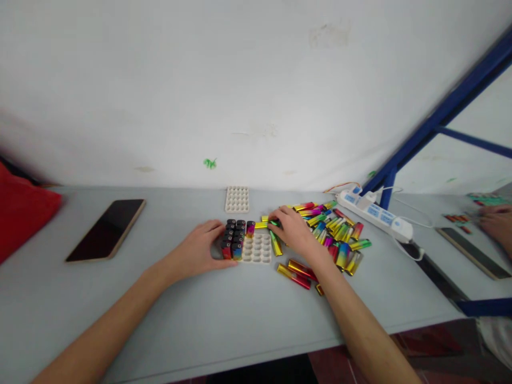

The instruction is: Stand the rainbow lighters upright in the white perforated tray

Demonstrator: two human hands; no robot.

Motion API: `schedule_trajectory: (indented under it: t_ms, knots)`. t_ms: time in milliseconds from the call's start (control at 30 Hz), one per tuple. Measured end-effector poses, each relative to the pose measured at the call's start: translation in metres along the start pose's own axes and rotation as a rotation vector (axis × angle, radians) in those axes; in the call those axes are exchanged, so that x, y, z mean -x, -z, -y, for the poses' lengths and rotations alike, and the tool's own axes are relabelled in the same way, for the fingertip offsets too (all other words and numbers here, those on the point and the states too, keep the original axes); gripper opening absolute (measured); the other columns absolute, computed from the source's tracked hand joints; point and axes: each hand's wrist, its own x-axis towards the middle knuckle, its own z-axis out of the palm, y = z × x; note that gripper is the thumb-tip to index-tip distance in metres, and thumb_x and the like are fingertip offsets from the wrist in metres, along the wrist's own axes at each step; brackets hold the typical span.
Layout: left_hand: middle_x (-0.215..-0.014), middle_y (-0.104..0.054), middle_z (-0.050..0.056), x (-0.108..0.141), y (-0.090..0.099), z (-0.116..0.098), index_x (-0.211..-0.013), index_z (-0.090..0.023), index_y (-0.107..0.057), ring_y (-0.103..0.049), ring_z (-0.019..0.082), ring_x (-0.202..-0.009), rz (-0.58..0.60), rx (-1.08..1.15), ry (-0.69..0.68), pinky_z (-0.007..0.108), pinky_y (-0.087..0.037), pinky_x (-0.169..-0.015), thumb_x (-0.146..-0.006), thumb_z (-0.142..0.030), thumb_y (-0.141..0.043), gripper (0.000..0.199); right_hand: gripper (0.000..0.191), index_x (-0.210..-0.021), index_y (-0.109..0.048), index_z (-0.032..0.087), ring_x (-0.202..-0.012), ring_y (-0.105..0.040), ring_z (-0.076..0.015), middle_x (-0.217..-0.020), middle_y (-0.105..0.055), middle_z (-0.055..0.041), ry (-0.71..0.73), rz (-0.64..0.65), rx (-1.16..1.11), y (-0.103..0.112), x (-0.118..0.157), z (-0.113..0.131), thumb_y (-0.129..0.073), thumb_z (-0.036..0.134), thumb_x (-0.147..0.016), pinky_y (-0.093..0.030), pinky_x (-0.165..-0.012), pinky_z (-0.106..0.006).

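A white tray [256, 249] with rows of round pockets lies on the table. Shiny gradient-coloured tubes with black ends [235, 234] stand upright in its left columns, and one purple-yellow tube [250, 229] stands in the back row. My left hand [200, 250] curves round the tray's left side, thumb at the front corner and fingers behind, gripping the tray with its tubes. At the tray's back right, my right hand [292, 230] has its fingertips closed on a yellow-green tube [262, 225]. Another green-yellow tube [276, 243] lies just under that hand. The right fingertips are partly hidden.
A heap of loose metallic tubes [343, 250] spreads on the right, beside a white power strip [374, 213]. A second pocketed tray [237, 199] lies near the wall. Left are a phone [106, 230] and red cloth [24, 210]. Beyond the blue frame [432, 120] is another person's hand [498, 224].
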Motion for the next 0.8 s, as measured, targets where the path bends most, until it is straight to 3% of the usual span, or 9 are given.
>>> schedule_trajectory:
  t_ms: [200,300,433,533,633,733,800]
  knots:
    - [-0.124,-0.072,0.017,-0.001,0.003,-0.003,-0.110,-0.017,-0.071,-0.068,0.037,-0.119,0.014,0.008,0.008,0.051,-0.054,-0.109,-0.070,-0.065,-0.085,0.065,0.021,-0.117,-0.076,0.019,-0.110,-0.066,-0.0288,-0.116,-0.071,-0.0139,-0.004,0.042,0.043,0.004,0.008,0.005,-0.063,0.030,-0.105,-0.048,-0.098,-0.040]
    - [-0.122,-0.072,0.016,-0.002,0.004,-0.004,-0.108,-0.020,-0.071,-0.069,0.037,-0.116,0.008,0.007,-0.007,0.052,-0.056,-0.106,-0.070,-0.064,-0.085,0.061,0.016,-0.112,-0.073,0.018,-0.111,-0.065,-0.0291,-0.115,-0.071,-0.0146,-0.023,0.009,0.036,0.004,0.009,0.005,-0.065,0.030,-0.103,-0.048,-0.098,-0.040]
    - [-0.119,-0.073,0.014,-0.003,0.005,-0.003,-0.107,-0.024,-0.071,-0.070,0.035,-0.112,0.014,0.013,-0.015,0.050,-0.057,-0.103,-0.071,-0.061,-0.085,0.054,0.017,-0.118,-0.065,0.017,-0.104,-0.066,-0.0260,-0.113,-0.073,-0.0121,-0.042,-0.037,-0.087,0.007,0.012,0.001,-0.064,0.020,-0.101,-0.048,-0.093,-0.038]
    - [-0.119,-0.073,0.014,-0.004,0.005,-0.002,-0.105,-0.025,-0.071,-0.070,0.035,-0.110,0.024,0.010,-0.012,0.049,-0.059,-0.099,-0.070,-0.062,-0.084,0.053,0.015,-0.114,-0.065,0.020,-0.085,-0.064,-0.0209,-0.092,-0.071,-0.0037,-0.081,-0.153,-0.329,0.012,0.012,-0.001,-0.065,0.027,-0.101,-0.047,-0.082,-0.033]
    - [-0.118,-0.073,0.014,-0.004,0.004,-0.001,-0.105,-0.025,-0.072,-0.071,0.036,-0.109,0.010,-0.006,-0.010,0.049,-0.060,-0.096,-0.070,-0.065,-0.083,0.054,0.025,-0.100,-0.067,0.021,-0.068,-0.055,-0.0165,-0.074,-0.058,0.0031,-0.166,-0.257,-0.753,0.018,0.010,0.001,-0.070,0.045,-0.094,-0.045,-0.069,-0.029]
    - [-0.114,-0.074,0.013,-0.005,0.005,-0.001,-0.104,-0.025,-0.072,-0.071,0.036,-0.108,0.001,-0.022,-0.008,0.048,-0.060,-0.096,-0.070,-0.066,-0.081,0.053,0.039,-0.092,-0.065,0.022,-0.070,-0.054,-0.0148,-0.080,-0.058,0.0017,-0.268,-0.265,-1.223,0.023,0.008,0.010,-0.071,0.060,-0.088,-0.048,-0.066,-0.027]
    - [-0.114,-0.074,0.013,-0.005,0.005,-0.001,-0.102,-0.025,-0.072,-0.071,0.037,-0.108,-0.002,-0.027,-0.008,0.048,-0.060,-0.096,-0.070,-0.066,-0.081,0.052,0.043,-0.094,-0.062,0.023,-0.077,-0.058,-0.0154,-0.090,-0.062,-0.0006,-0.293,-0.235,-1.418,0.025,0.009,0.020,-0.070,0.065,-0.086,-0.051,-0.069,-0.027]
